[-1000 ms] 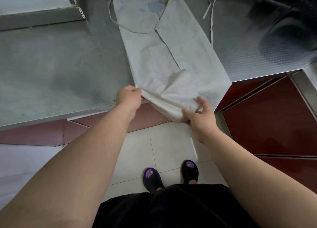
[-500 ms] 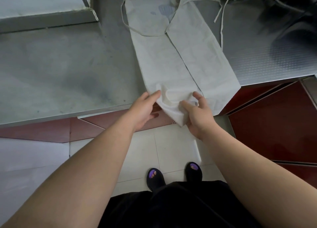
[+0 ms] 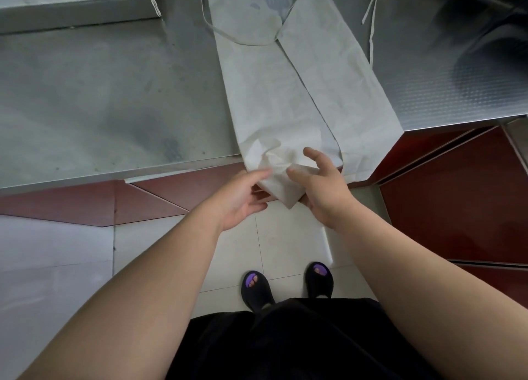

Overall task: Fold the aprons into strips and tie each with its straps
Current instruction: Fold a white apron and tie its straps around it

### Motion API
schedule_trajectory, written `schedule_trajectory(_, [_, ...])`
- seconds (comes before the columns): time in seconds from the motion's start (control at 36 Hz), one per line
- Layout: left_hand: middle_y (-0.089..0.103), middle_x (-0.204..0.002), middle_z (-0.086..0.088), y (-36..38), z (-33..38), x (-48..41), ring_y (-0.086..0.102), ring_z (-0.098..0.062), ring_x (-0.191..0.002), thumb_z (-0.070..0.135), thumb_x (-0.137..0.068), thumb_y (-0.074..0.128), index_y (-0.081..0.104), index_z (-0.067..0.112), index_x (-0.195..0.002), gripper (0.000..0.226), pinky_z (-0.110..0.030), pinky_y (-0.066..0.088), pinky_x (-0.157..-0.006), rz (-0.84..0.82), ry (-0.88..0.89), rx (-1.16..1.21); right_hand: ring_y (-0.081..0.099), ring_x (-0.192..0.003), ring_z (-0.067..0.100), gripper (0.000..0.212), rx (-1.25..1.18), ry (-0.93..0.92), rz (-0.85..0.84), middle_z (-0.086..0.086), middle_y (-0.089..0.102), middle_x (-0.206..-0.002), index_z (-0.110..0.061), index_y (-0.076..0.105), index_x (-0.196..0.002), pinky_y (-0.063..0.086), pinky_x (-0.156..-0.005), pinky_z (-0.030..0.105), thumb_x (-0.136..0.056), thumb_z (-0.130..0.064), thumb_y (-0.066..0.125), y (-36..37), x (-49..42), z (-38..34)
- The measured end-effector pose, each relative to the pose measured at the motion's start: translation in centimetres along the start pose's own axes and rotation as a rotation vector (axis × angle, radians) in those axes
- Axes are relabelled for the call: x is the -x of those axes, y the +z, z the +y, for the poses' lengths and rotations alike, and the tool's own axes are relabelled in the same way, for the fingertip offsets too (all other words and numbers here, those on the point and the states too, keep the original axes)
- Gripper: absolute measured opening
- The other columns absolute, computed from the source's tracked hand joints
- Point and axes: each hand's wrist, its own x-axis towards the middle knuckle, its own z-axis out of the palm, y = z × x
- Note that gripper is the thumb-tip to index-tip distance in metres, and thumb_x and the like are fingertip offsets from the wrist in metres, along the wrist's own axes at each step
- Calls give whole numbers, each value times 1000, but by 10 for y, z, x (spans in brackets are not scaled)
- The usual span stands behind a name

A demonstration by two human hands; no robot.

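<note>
A white apron (image 3: pixel 285 93) lies folded lengthwise on the steel counter (image 3: pixel 100 108), and its crumpled bottom end hangs over the front edge. Thin straps (image 3: pixel 371 36) trail off near its top. My left hand (image 3: pixel 240 199) is palm up with straight fingers, their tips touching the hanging corner from the left. My right hand (image 3: pixel 320 188) is at the corner's right side, fingers spread and loose, thumb resting against the cloth and index finger lifted off it. The corner's tip hangs between both hands.
A raised steel ledge (image 3: pixel 74 10) runs along the back left. A dark object (image 3: pixel 500 22) sits at the back right, with more white cloth beside it. Red cabinet fronts (image 3: pixel 457 202) lie below the counter. My sandalled feet (image 3: pixel 285 288) stand on pale floor tiles.
My left hand let go of the hem's left edge, opened and slid right to the hanging corner. My right hand loosened its pinch and spread its fingers. The bottom end dropped into a bunch.
</note>
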Motion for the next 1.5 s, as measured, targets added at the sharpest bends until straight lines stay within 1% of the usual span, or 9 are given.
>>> schedule_trajectory(0.14, [67, -104, -10, 3, -21, -2, 66, -21, -86, 7, -95, 50, 59, 14, -95, 11, -38, 53, -82, 218, 87, 160, 55, -77, 15, 64, 416, 45, -87, 1, 53, -113, -27, 37, -141, 56, -70, 32, -85, -3, 56, -1, 12, 8])
schedule_trajectory(0.31, [68, -104, 2, 5, -39, 0, 65, -17, -92, 8, -94, 49, 60, 23, -97, 18, -37, 54, -75, 220, 95, 116, 41, -52, 18, 78, 662, 367, -225, 10, 53, -82, -36, 15, -148, 52, -51, 30, -88, -16, 60, -10, 24, 22])
schedule_trajectory(0.47, [64, -95, 0, -5, -54, -5, 62, -19, -83, 4, -86, 53, 60, 19, -94, 18, -23, 40, -60, 488, 127, -177, 55, -77, 21, 56, 829, 132, -25, 0, 51, -102, -23, 33, -145, 54, -75, 35, -92, -25, 53, -22, 20, 18])
schedule_trajectory(0.64, [50, -129, -5, -4, -43, 0, 53, -25, -112, 26, -85, 63, 48, 17, -131, 49, -26, 38, -80, 675, 112, -496, 53, -113, 24, 43, 902, -34, 94, 4, 53, -132, -15, 47, -134, 45, -93, 33, -93, -26, 49, -30, 20, -6])
schedule_trajectory(0.75, [48, -129, -7, 10, -20, 3, 53, -22, -109, 21, -88, 57, 53, 17, -127, 39, -22, 36, -83, 728, 306, -618, 55, -98, 24, 30, 923, -153, 187, 5, 61, -107, -13, 54, -122, 38, -75, 25, -94, -24, 49, -40, 18, -30])
schedule_trajectory(0.89, [54, -125, -3, 33, 11, -13, 51, -19, -116, 14, -89, 53, 61, 19, -119, 31, -20, 34, -89, 633, 477, -884, 54, -110, 28, 36, 955, -214, 257, 9, 58, -120, -10, 49, -125, 37, -80, 27, -93, -26, 51, -60, -9, -55])
schedule_trajectory(1.08, [28, -152, -1, 56, 47, -45, 25, -20, -139, 25, -93, 50, 47, 29, -137, 45, -27, 23, -110, 548, 363, -1211, 53, -105, 28, 34, 1094, -208, 96, 11, 53, -119, -11, 49, -121, 46, -82, 34, -91, -26, 50, -77, -50, -87])
schedule_trajectory(1.28, [16, -154, 12, 69, 68, -62, 16, -22, -136, 44, -92, 50, 37, 51, -136, 47, -36, 21, -107, 624, 259, -1290, 50, -84, 25, 24, 1373, -148, -79, 2, 45, -84, -12, 41, -91, 39, -67, 31, -87, -33, 52, -65, -81, -108])
schedule_trajectory(1.5, [15, -153, 16, 73, 65, -65, 15, -20, -135, 49, -89, 53, 39, 55, -133, 46, -36, 22, -106, 676, 226, -1230, 52, -86, 24, 12, 1737, -121, -292, 0, 50, -84, -13, 50, -75, 44, -78, 30, -83, -3, 49, -44, -91, -132])
